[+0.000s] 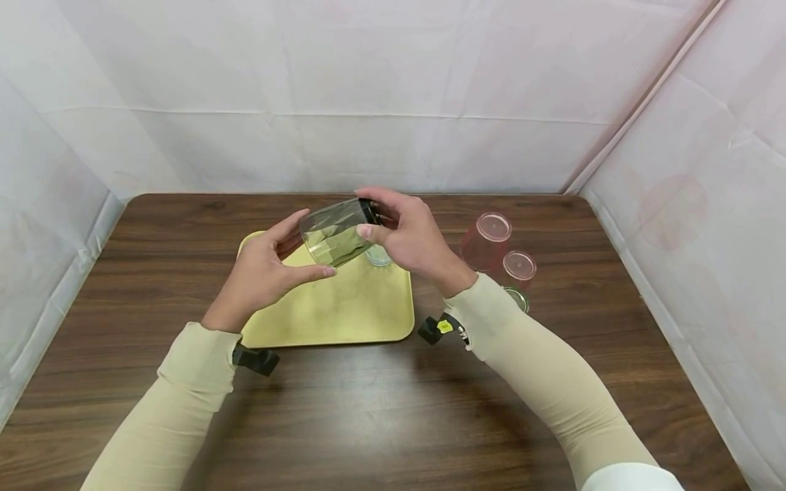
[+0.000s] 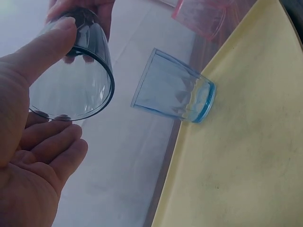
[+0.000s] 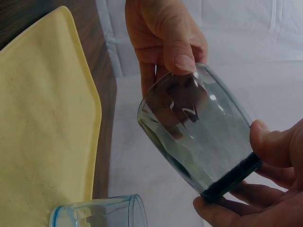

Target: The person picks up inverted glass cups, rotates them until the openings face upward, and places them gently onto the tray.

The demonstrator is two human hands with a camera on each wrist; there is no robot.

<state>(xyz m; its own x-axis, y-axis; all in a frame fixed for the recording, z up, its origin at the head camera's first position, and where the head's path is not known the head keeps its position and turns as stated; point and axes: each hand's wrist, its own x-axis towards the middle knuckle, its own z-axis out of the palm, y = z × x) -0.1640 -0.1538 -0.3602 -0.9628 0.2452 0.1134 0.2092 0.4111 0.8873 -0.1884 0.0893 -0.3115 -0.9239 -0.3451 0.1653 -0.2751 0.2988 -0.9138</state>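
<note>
Both hands hold a tilted, clear smoky-grey drinking glass [image 1: 331, 235] above the yellow tray [image 1: 344, 320]. My left hand [image 1: 260, 269] has its rim end, thumb on one side and fingers on the other. At the thick dark base, my right hand [image 1: 420, 235] grips with thumb and fingers. The mouth of the glass faces left, and nothing shows inside it. A clear blue glass [image 2: 175, 87] stands upright on the tray near its edge, partly hidden behind the right hand in the head view.
Right of the tray, two pink glasses, a farther one [image 1: 485, 245] and a nearer one [image 1: 519, 266], appear upside down on the brown wooden table [image 1: 350, 416]. A green-rimmed glass [image 1: 518, 300] beside them is mostly hidden by the right sleeve. White cloth walls [image 1: 368, 150] surround the table.
</note>
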